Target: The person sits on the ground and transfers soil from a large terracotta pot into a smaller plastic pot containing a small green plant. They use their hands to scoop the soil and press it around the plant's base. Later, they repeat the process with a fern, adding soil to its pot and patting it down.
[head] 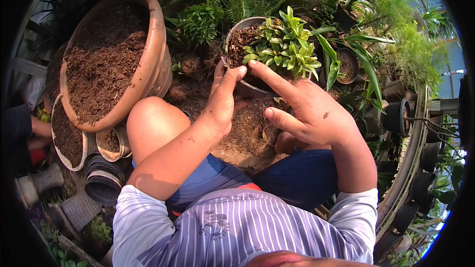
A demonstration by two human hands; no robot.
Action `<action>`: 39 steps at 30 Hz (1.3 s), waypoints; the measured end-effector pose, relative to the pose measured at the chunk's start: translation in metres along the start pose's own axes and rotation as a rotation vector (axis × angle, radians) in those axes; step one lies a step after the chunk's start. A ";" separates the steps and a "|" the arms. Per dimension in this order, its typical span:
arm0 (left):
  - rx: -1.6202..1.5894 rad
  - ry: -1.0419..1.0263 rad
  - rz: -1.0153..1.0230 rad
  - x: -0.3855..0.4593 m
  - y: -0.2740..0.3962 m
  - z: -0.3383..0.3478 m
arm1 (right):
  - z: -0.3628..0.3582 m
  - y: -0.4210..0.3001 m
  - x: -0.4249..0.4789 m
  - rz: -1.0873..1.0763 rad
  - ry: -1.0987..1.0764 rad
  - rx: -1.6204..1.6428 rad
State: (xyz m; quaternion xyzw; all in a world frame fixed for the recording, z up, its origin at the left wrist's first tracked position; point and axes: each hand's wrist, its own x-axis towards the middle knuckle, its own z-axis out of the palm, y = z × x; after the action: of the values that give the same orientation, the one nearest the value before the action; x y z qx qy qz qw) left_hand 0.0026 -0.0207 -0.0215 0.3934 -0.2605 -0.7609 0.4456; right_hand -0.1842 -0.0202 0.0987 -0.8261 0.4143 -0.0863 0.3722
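Observation:
A round pot (268,93) holds a leafy green plant (287,46) and dark brown potting mix (241,44). My left hand (223,94) is at the pot's near left rim, its thumb tip by the mix. A thin, pale scrap stands at its fingertips; whether the hand grips this or the rim is unclear. My right hand (310,107) spreads over the near right side of the pot, thumb and index finger apart. Its index fingertip reaches the lower leaves, close to my left thumb. The other right fingers are partly hidden behind the hand.
A large terracotta-coloured pot (157,50) of brown mix tilts at left. Beside it are a pale tub (55,144), a small pot (124,142) and stacked black pots (105,183). Another person's arm (41,128) shows at far left. Ferns (241,2) and potted plants crowd behind.

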 end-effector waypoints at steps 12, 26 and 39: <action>-0.064 -0.005 -0.012 -0.001 0.015 -0.002 | -0.020 0.024 -0.019 -0.061 0.102 -0.433; -0.150 0.312 -0.296 0.034 -0.004 0.002 | 0.003 -0.073 0.077 -0.418 0.403 -0.125; -0.160 0.213 -0.360 0.012 -0.031 0.005 | 0.192 -0.141 0.424 -0.030 -0.190 -0.722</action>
State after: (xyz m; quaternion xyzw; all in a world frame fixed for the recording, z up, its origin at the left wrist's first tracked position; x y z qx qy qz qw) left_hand -0.0200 -0.0163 -0.0466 0.4750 -0.0762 -0.8005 0.3575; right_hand 0.2620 -0.1798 -0.0114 -0.9144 0.3696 0.1371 0.0927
